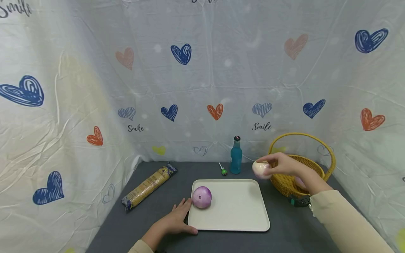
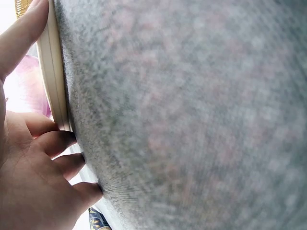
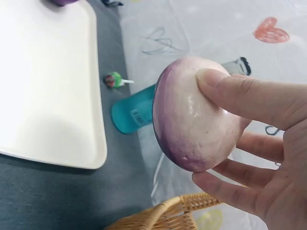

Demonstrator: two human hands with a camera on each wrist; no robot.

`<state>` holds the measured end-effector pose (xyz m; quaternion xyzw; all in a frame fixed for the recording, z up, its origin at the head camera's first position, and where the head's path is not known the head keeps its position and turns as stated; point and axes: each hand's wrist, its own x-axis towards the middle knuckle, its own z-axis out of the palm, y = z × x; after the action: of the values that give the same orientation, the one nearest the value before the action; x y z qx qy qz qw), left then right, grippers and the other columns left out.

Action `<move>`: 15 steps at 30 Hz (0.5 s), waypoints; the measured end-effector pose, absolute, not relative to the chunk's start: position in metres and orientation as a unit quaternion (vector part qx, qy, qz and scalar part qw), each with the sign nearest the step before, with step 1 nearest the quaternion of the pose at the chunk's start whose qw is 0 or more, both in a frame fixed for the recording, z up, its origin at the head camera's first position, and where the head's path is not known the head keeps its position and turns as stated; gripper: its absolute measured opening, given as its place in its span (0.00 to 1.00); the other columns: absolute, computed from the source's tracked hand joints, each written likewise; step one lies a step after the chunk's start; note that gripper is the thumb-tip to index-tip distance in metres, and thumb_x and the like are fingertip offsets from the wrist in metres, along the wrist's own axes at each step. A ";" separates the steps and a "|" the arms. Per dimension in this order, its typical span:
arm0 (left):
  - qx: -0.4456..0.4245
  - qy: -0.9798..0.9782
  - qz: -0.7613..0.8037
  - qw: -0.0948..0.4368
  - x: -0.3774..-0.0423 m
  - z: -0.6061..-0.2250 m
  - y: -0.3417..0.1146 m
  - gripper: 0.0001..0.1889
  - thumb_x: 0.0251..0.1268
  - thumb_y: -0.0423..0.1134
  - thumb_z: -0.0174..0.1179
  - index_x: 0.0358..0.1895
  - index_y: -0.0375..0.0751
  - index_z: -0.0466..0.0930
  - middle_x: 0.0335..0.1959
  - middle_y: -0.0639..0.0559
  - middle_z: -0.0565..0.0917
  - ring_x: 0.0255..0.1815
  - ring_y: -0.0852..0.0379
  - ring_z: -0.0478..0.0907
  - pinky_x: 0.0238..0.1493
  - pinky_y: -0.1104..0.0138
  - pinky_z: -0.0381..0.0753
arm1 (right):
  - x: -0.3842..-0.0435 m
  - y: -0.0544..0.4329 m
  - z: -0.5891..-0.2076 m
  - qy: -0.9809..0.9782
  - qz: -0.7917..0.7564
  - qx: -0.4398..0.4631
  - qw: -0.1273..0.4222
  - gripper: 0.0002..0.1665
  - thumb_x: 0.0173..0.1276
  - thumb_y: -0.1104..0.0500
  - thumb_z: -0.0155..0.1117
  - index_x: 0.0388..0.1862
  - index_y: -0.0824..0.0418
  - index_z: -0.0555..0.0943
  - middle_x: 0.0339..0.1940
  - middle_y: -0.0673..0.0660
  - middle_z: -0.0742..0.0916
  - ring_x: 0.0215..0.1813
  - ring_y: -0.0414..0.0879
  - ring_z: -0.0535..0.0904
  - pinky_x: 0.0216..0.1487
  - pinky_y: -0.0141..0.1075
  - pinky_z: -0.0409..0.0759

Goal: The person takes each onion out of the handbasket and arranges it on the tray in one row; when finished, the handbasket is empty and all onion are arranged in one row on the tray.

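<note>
My right hand [image 1: 281, 164] pinches a purple-and-white onion [image 3: 192, 115] between thumb and fingers. It holds the onion in the air, just left of the yellow wicker basket [image 1: 281, 182] and beyond the tray's right far corner. A purple onion [image 1: 201, 197] sits at the left side of the cream tray [image 1: 234, 207]. Spread around the tray's near left corner, my left hand [image 1: 175, 218] has its fingers along the left side and its thumb at the front rim. In the left wrist view, the fingertips [image 2: 91, 194] rest on the dark tabletop beside the rim.
Behind the tray stand a blue bottle [image 1: 236, 156] and a small lollipop [image 1: 224, 172]. A long yellow packet [image 1: 148, 186] lies to the left. Another purplish round item [image 1: 300, 183] shows inside the basket, partly hidden by my right arm. Heart-printed cloth walls surround the table.
</note>
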<state>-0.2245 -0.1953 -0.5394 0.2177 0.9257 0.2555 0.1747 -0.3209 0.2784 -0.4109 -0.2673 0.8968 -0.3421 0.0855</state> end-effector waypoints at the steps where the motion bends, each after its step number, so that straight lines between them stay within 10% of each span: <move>1: 0.218 0.925 0.256 0.176 -0.225 -0.539 -0.196 0.64 0.50 0.61 0.75 0.80 0.29 0.47 0.81 0.33 0.52 0.82 0.33 0.43 0.75 0.31 0.42 | -0.320 0.276 -0.412 0.896 -0.342 -0.269 0.086 0.29 0.63 0.51 0.76 0.63 0.53 0.83 0.57 0.59 0.86 0.47 0.49 0.78 0.48 0.39 0.81; 15: 0.223 0.924 0.259 0.171 -0.224 -0.540 -0.196 0.64 0.50 0.61 0.75 0.79 0.27 0.47 0.81 0.31 0.52 0.82 0.31 0.42 0.74 0.30 0.42 | -0.307 0.241 -0.424 0.865 -0.364 -0.337 0.077 0.27 0.63 0.52 0.76 0.61 0.55 0.84 0.58 0.59 0.86 0.53 0.51 0.81 0.52 0.40 0.85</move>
<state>-0.2242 -0.1964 -0.5404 0.2227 0.9242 0.2590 0.1708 -0.3070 0.2413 -0.4239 -0.3372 0.8650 -0.3635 0.0773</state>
